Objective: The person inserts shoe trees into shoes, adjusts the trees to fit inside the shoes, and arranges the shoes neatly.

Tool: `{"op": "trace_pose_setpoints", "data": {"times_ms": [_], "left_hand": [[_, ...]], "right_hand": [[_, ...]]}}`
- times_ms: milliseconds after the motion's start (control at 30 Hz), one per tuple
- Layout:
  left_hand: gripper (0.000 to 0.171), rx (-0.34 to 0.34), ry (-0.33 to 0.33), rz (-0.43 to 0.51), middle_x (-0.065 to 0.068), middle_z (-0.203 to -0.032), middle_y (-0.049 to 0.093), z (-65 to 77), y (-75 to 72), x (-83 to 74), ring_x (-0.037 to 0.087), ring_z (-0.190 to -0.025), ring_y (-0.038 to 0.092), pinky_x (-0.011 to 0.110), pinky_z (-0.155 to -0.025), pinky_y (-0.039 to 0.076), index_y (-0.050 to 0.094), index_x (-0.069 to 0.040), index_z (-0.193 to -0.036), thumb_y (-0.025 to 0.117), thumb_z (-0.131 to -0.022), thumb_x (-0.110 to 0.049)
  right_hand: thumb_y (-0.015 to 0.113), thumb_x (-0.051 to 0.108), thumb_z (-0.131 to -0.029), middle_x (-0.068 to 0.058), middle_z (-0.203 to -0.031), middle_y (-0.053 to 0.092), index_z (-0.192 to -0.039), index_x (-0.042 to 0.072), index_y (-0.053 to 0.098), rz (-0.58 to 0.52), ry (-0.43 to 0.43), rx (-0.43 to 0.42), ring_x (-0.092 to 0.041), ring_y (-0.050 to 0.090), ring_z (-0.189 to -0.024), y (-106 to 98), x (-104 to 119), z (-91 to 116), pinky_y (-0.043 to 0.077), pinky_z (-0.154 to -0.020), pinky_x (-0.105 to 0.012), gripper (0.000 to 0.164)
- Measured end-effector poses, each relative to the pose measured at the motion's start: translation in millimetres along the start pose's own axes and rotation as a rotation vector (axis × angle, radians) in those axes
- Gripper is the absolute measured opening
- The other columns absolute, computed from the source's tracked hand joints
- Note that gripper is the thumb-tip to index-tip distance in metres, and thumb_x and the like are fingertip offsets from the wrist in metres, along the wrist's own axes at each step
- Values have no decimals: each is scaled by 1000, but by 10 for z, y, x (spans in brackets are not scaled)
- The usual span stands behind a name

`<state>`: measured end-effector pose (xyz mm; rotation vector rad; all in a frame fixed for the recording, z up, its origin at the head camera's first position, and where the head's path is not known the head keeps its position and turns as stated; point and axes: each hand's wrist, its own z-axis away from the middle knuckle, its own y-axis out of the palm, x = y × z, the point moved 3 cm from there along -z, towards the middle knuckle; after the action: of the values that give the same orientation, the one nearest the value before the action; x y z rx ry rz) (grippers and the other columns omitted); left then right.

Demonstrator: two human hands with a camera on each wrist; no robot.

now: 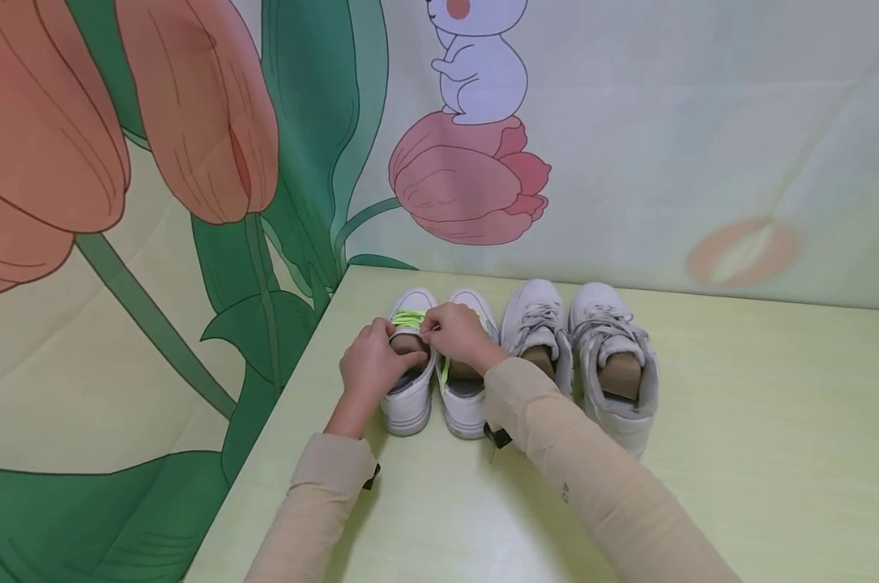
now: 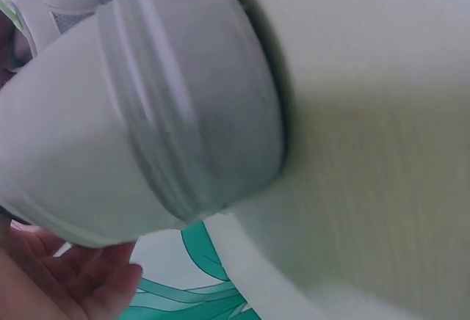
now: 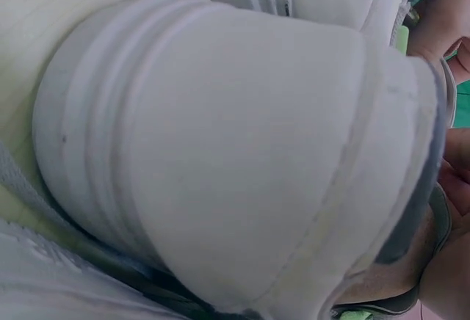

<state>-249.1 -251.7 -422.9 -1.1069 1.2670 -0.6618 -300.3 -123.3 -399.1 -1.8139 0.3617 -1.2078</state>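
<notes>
A white sneaker [image 1: 407,405] with neon green laces [image 1: 410,318] stands leftmost in a row, toe toward the wall. My left hand [image 1: 372,356] grips its left side, the thumb reaching over the shoe's opening. In the left wrist view, curled fingers [image 2: 103,280] show beside the heel. My right hand [image 1: 459,330] pinches at the top of those laces, near the tongue; its fingertips cover the bit of lace there. Under the right hand stands the matching sneaker [image 1: 464,417], a green lace end hanging into its opening; its heel [image 3: 242,144] fills the right wrist view.
To the right stand two larger white sneakers with grey laces, one partly behind my right sleeve [image 1: 537,312] and one beside it [image 1: 614,324]. Brown inserts sit in the shoes. The pale yellow-green table [image 1: 767,421] meets a wall with printed flowers [image 1: 468,178]; its left edge runs near my left arm.
</notes>
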Motion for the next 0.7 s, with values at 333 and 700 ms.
{"op": "trace_pose_setpoints", "data": {"times_ms": [333,700], "left_hand": [[58,-43,-69,-50,4,-87,61,-10,-23,-83,25,-75,59,36,-56,43,51,-12,-95,72,-60,-53],[60,-111,-8,-64,3,-80,59,10,25,-44,24,-69,59,35,-53,42,53,-12,-90,73,-56,-57]], "right_hand": [[58,7,-79,0,-72,64,-73,10,66,-11,17,-6,-14,53,-67,-28,3,-6,44,-67,-26,10],[58,8,-79,-1,-74,64,-74,10,65,-25,50,4,-15,53,-69,-4,-7,8,43,-67,-26,9]]}}
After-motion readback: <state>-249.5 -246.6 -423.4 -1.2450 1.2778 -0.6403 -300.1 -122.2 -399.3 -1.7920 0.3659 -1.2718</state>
